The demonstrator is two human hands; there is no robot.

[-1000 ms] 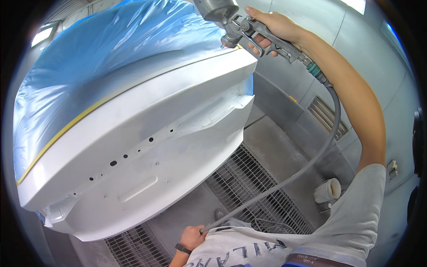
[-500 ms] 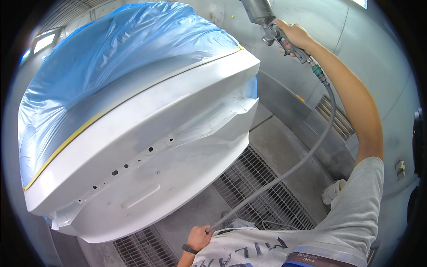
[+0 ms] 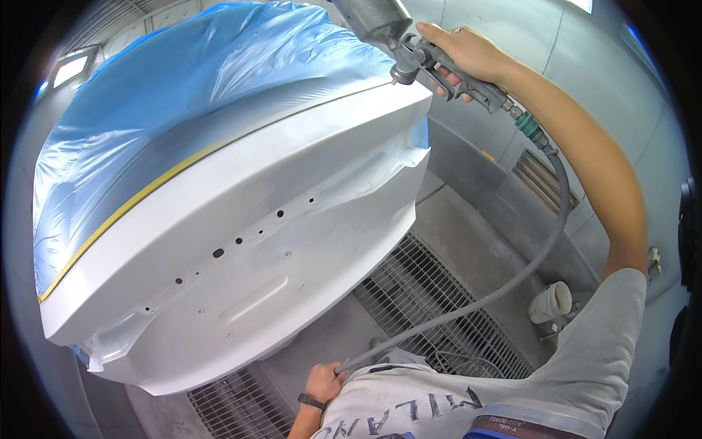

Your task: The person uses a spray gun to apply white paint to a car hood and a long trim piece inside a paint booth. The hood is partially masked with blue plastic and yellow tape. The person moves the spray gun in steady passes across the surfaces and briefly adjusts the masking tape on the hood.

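My right hand (image 3: 472, 55) is closed around the handle of a grey spray gun (image 3: 486, 95), held high at the upper right. The gun's cup (image 3: 374, 20) tilts toward the upper left, partly out of the frame. Its nozzle is near the upper right corner of a white car trunk lid (image 3: 241, 175). From a green coupling under the handle, a grey air hose (image 3: 475, 306) loops down to my left hand (image 3: 323, 382), which grips it by my waist. Blue masking film (image 3: 175, 80) covers the car above the lid, edged with yellow tape (image 3: 139, 196).
Metal floor grates (image 3: 439, 293) run below the lid, with grey floor between them. A whitish bucket (image 3: 550, 301) stands on the floor to the right. A louvred vent (image 3: 542, 181) sits low in the grey wall.
The spray gun in my right hand has moved left and slightly down, closer to the lid's upper right corner. The hose has swung with it, and the bucket shows more fully.
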